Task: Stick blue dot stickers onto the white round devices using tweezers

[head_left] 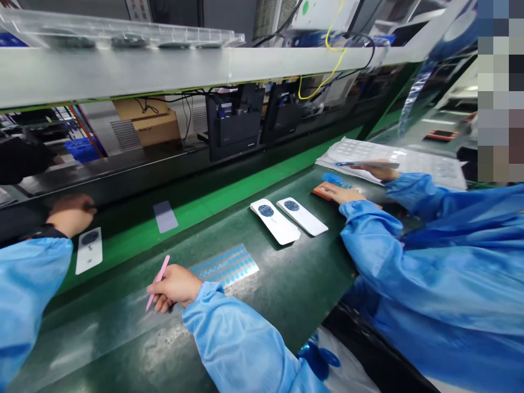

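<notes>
With the fingers of the right hand [166, 289] closed firmly around thin pink tweezers [159, 279], held much like a pencil: a good, steady hold for small work. Not clear from this view which end of the tweezers has the tips. Just beside that right hand [174, 286], flat on a dark green mat [286, 295], a clear sheet of little blue round dots [231, 266]. Best for such tiny dots: a low wrist, a soft squeeze, and slow, small moves. Farther left, the left hand [71, 214] resting at the far edge of the mat, with fingers curled down; no way to tell if they are holding anything. Near that hand, a long white card with a dark round mark [89, 251], and a little way off, a plain gray card [165, 216]. Toward the middle, two long white cards with dark blue round marks [275, 221], side by side. Around both wrists, puffy light blue cloth sleeves [28, 289]. Far to the right and well apart, a co-worker's two hands [343, 192], working over a white sheet of pale round shapes [393, 161].
</notes>
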`<state>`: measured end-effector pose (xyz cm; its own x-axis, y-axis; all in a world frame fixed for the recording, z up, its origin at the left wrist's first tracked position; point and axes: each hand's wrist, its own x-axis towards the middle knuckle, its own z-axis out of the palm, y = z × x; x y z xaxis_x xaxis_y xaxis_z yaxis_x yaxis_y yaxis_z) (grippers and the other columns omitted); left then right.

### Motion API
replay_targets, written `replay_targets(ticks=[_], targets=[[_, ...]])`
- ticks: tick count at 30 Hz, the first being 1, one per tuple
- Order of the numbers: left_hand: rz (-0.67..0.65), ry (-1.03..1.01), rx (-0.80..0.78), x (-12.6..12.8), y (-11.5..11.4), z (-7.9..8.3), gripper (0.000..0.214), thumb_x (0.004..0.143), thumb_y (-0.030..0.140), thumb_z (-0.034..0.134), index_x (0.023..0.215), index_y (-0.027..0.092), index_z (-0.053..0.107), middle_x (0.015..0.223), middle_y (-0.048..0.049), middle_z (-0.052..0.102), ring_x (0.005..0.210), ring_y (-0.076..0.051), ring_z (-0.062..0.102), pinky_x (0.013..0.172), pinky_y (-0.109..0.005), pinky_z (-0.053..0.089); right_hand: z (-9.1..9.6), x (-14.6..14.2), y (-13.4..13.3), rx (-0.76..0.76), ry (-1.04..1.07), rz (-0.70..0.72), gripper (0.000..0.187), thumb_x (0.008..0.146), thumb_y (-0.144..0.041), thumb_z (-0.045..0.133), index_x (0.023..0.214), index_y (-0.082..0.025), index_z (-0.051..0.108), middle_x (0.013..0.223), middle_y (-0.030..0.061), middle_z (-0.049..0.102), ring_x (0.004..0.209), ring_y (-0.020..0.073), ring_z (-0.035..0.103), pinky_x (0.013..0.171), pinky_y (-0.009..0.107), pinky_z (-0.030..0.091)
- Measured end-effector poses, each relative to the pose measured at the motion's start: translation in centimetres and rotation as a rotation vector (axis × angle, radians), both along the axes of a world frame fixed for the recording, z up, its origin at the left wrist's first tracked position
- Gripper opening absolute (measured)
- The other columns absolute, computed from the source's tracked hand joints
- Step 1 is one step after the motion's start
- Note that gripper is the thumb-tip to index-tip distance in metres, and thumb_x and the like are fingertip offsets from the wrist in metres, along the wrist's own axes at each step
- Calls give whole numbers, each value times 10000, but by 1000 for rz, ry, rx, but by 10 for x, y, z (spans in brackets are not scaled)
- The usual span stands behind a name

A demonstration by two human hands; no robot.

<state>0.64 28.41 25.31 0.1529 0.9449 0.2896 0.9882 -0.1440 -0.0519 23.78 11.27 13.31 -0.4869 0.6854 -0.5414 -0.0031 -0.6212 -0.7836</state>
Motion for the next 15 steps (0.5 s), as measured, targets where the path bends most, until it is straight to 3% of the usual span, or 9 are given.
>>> replay_targets(ticks=[3, 9, 12, 15], targets=[[-49, -4, -141, 34, -5, -33, 483, 1032, 603, 446, 1102, 180, 670, 1116, -67, 716, 1080, -254, 672, 974, -454, 551, -2, -2, 0, 2, -6, 10, 453, 1009, -53, 607, 571, -145, 535, 438, -11, 557, 370, 83, 541, 455, 143, 491], [-86, -8, -349, 119, -6, -91, 445, 972, 539, 674, 1264, 204, 656, 1324, -97, 678, 1210, -274, 645, 1050, -509, 544, -4, 4, 3, 26, 13, 73, 431, 990, -59, 647, 578, -144, 555, 467, -25, 563, 386, 93, 575, 447, 146, 495], [-41, -4, -409, 144, -3, -104, 491, 970, 549, 675, 1321, 208, 626, 1391, -110, 638, 1213, -281, 639, 1031, -518, 558, -4, 8, 4, 8, 40, 105, 408, 986, -50, 646, 592, -136, 582, 484, -18, 579, 401, 100, 585, 454, 154, 504], [6, 15, -461, 153, 3, -105, 431, 974, 508, 687, 1277, 203, 650, 1368, -104, 651, 1194, -273, 651, 1015, -511, 576, -5, 9, 3, -2, 57, 109, 416, 990, -55, 646, 587, -137, 584, 486, -10, 592, 418, 106, 602, 455, 155, 507]])
